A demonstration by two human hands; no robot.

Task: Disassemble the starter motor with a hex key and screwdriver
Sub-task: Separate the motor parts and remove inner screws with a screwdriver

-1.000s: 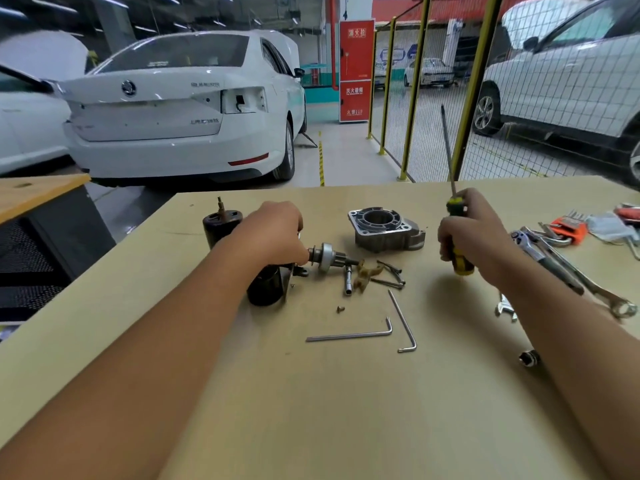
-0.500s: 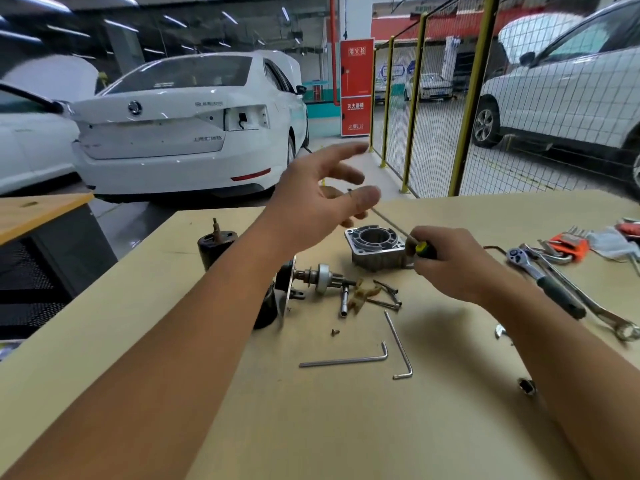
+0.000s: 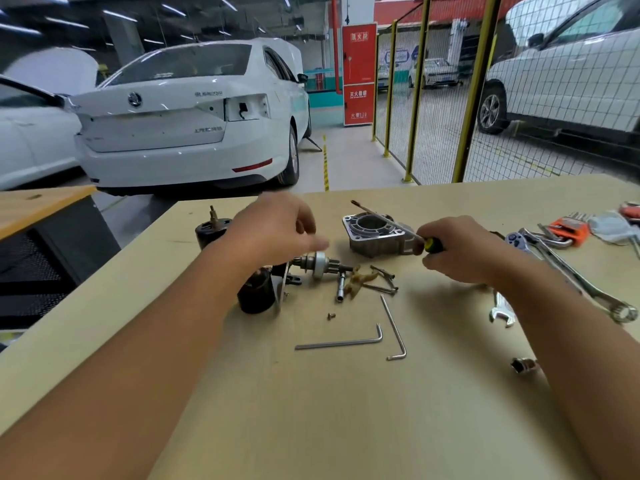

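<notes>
Steel hex keys (image 3: 349, 341) lie loose on the counter (image 3: 346, 410) near a socket (image 3: 524, 365) and wrenches (image 3: 581, 275). Left hand (image 3: 277, 226) hovers, fingers loosely curled, over the starter motor (image 3: 273, 282) — hiding part of it — while the right hand (image 3: 460, 251) grips the screwdriver (image 3: 408, 230), its shaft crossing the aluminium housing (image 3: 375, 237).

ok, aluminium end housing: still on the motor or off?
Off. The aluminium housing sits by itself on the table, bore facing up, apart from the motor body and its exposed pinion shaft.

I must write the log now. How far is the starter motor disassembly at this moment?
Done: the aluminium housing stands apart, and loose bolts and a small screw lie on the bench.
In hand: the right hand grips the screwdriver; the left hand hovers over the pinion shaft.
Left: that shaft seems to sit in the black motor body.
</notes>
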